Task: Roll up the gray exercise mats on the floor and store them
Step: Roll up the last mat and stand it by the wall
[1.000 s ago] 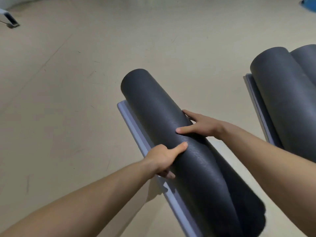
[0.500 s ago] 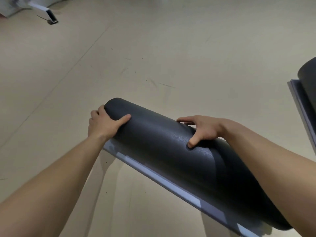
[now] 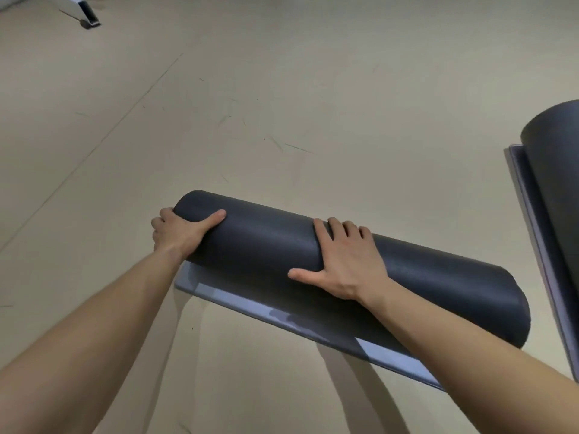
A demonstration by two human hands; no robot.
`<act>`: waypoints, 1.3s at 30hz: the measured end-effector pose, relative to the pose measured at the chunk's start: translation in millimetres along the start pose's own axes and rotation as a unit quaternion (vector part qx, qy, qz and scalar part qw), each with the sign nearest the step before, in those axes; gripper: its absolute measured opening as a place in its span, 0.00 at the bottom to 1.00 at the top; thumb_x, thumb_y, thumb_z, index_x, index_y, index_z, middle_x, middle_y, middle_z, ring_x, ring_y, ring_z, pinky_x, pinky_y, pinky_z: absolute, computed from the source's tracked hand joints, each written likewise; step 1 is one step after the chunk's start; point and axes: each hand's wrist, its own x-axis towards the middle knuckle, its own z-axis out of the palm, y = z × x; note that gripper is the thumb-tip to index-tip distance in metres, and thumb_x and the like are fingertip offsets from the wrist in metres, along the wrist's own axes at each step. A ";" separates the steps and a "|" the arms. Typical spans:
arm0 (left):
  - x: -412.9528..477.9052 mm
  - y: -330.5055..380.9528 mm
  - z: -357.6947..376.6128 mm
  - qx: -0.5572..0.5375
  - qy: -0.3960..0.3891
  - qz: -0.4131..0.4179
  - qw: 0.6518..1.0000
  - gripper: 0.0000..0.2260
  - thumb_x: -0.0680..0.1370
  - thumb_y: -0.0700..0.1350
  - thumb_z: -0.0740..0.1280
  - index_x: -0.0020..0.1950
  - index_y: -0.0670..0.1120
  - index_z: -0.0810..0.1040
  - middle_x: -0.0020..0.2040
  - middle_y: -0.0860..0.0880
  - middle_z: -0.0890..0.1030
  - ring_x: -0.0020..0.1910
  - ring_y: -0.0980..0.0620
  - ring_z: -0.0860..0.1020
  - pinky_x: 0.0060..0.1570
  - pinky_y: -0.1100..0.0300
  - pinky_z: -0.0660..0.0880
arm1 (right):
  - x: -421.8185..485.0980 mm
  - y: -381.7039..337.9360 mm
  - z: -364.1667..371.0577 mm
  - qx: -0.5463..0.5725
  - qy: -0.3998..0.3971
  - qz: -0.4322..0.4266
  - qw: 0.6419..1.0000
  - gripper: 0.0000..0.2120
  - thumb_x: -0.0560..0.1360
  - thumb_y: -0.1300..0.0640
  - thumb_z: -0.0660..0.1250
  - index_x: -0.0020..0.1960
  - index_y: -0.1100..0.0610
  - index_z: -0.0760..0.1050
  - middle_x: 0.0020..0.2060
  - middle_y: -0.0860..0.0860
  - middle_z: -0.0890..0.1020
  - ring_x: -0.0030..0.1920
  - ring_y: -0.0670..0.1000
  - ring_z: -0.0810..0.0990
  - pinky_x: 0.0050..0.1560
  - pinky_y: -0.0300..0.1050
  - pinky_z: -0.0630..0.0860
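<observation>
On beige floor, mid-frame: dark gray exercise mat, rolled into a thick tube, lying slantwise w/ L end farther off & R end nearer. Not fully rolled: short flat tail sticking out under the near side, lighter bluish-gray face up, arm shadows across it.

Gripping L end of the roll w/ left hand: thumb laid over the top, other fingers curled round the end & mostly hidden behind it. Clamped on the mat, wrist just above the tail's corner.

Pressing down approx mid-roll w/ right hand: palm flat on the curve, four fingers spread & draped over the crest, thumb stretched out sideways along the near side toward the other hand. Not closed round anything; fingers apart, just bearing on the surface. Bare forearms in from both bottom corners.

At R edge, well apart from the first roll: second rolled mat, same dark gray, partly cut off by frame, sitting on its own flat unrolled strip w/ lighter border showing.

Top L corner: hollow end of a white square tube, rest out of frame. Scuffs & a thin seam line on floor btw tube & mat.
</observation>
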 end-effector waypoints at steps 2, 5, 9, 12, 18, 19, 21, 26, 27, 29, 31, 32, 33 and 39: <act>-6.9 -4.1 4.0 -0.032 0.022 -0.003 0.999 0.55 0.62 0.73 0.76 0.77 0.42 0.61 0.74 0.41 0.70 0.71 0.36 0.72 0.70 0.40 0.71 | 5.2 4.8 2.4 0.006 0.035 -0.018 0.999 0.42 0.77 0.23 0.43 0.78 0.51 0.62 0.71 0.54 0.73 0.67 0.60 0.73 0.69 0.60 0.68; -24.1 -2.3 16.1 -0.035 0.080 -0.015 0.996 0.54 0.63 0.73 0.76 0.76 0.41 0.63 0.73 0.40 0.71 0.71 0.35 0.71 0.69 0.39 0.70 | 3.0 11.2 0.1 -0.025 0.096 -0.004 0.995 0.26 0.84 0.38 0.46 0.68 0.52 0.73 0.63 0.53 0.80 0.60 0.59 0.78 0.63 0.57 0.68; -62.1 19.8 48.5 -0.017 0.106 -0.036 0.994 0.52 0.66 0.73 0.74 0.76 0.38 0.63 0.74 0.37 0.70 0.73 0.34 0.68 0.70 0.36 0.66 | -41.4 69.6 3.2 -0.010 0.126 0.237 0.963 0.27 0.84 0.39 0.50 0.68 0.55 0.74 0.66 0.56 0.78 0.66 0.60 0.73 0.69 0.62 0.64; -83.6 35.7 69.3 -0.016 0.091 -0.033 0.995 0.51 0.67 0.72 0.73 0.76 0.37 0.63 0.73 0.36 0.69 0.73 0.34 0.67 0.69 0.35 0.65 | -92.0 129.2 8.0 0.019 0.134 0.414 0.900 0.37 0.79 0.30 0.51 0.74 0.57 0.68 0.75 0.61 0.68 0.75 0.65 0.63 0.73 0.69 0.57; -91.1 46.4 80.8 -0.022 0.088 -0.024 0.996 0.51 0.68 0.71 0.73 0.75 0.36 0.63 0.73 0.36 0.69 0.73 0.34 0.67 0.69 0.36 0.64 | -133.5 196.6 8.1 0.142 0.177 0.569 0.790 0.45 0.77 0.28 0.56 0.81 0.58 0.53 0.78 0.65 0.59 0.74 0.69 0.62 0.72 0.66 0.62; -92.4 46.2 81.0 -0.021 0.087 -0.022 0.996 0.51 0.68 0.72 0.73 0.75 0.37 0.63 0.73 0.36 0.69 0.73 0.34 0.67 0.69 0.36 0.64 | -134.1 199.3 10.3 0.163 0.185 0.573 0.781 0.46 0.77 0.28 0.57 0.82 0.58 0.52 0.78 0.65 0.60 0.74 0.69 0.63 0.72 0.65 0.64; -95.8 43.8 79.5 -0.016 0.085 -0.018 0.996 0.51 0.68 0.72 0.72 0.75 0.37 0.63 0.73 0.37 0.69 0.73 0.34 0.68 0.70 0.37 0.65 | -132.0 200.1 12.0 0.197 0.198 0.582 0.764 0.48 0.76 0.29 0.61 0.81 0.59 0.52 0.76 0.64 0.61 0.73 0.68 0.64 0.71 0.64 0.64; -96.6 35.7 70.0 -0.012 0.066 0.007 0.998 0.51 0.69 0.72 0.72 0.77 0.38 0.63 0.75 0.38 0.70 0.72 0.34 0.70 0.70 0.40 0.68 | -127.0 200.3 7.8 0.221 0.222 0.602 0.734 0.48 0.71 0.29 0.67 0.77 0.61 0.60 0.71 0.63 0.67 0.69 0.68 0.67 0.68 0.64 0.67; -95.9 36.2 68.1 -0.012 0.062 0.011 0.998 0.50 0.69 0.72 0.72 0.77 0.38 0.63 0.75 0.38 0.70 0.72 0.34 0.71 0.70 0.41 0.68 | -127.6 200.4 7.3 0.220 0.229 0.599 0.735 0.48 0.70 0.29 0.67 0.75 0.62 0.61 0.70 0.63 0.68 0.69 0.68 0.68 0.67 0.64 0.68; -95.7 40.9 65.0 -0.013 0.057 0.012 0.998 0.49 0.71 0.71 0.72 0.77 0.38 0.63 0.75 0.38 0.70 0.72 0.33 0.71 0.70 0.41 0.68 | -130.4 201.9 5.6 0.221 0.235 0.596 0.735 0.47 0.70 0.28 0.68 0.73 0.62 0.63 0.69 0.63 0.70 0.68 0.67 0.70 0.66 0.64 0.69; -97.1 45.9 63.5 -0.013 0.059 0.009 0.998 0.47 0.72 0.69 0.71 0.77 0.37 0.63 0.75 0.37 0.69 0.72 0.33 0.70 0.70 0.41 0.67 | -133.3 204.2 1.9 0.230 0.232 0.592 0.737 0.47 0.70 0.28 0.67 0.74 0.62 0.64 0.69 0.63 0.71 0.68 0.67 0.71 0.66 0.64 0.70; -97.6 47.6 62.9 -0.013 0.062 0.012 0.998 0.46 0.73 0.69 0.71 0.77 0.37 0.63 0.75 0.37 0.69 0.72 0.33 0.70 0.70 0.41 0.67 | -134.1 204.8 0.0 0.236 0.230 0.591 0.737 0.47 0.70 0.27 0.66 0.74 0.62 0.64 0.69 0.63 0.72 0.67 0.67 0.72 0.66 0.65 0.71; -97.6 49.3 62.2 -0.011 0.065 0.018 0.998 0.45 0.74 0.68 0.70 0.77 0.37 0.63 0.75 0.37 0.69 0.72 0.33 0.69 0.71 0.41 0.67 | -135.0 205.4 -0.7 0.241 0.230 0.588 0.737 0.47 0.71 0.27 0.66 0.74 0.63 0.64 0.68 0.63 0.72 0.67 0.67 0.74 0.65 0.65 0.72; -85.1 40.5 64.4 0.074 0.085 0.055 0.992 0.43 0.76 0.66 0.67 0.77 0.35 0.61 0.73 0.33 0.68 0.71 0.31 0.68 0.70 0.39 0.66 | -141.5 196.1 18.9 0.230 0.253 0.570 0.747 0.45 0.73 0.28 0.64 0.73 0.63 0.67 0.67 0.63 0.76 0.64 0.67 0.77 0.66 0.63 0.72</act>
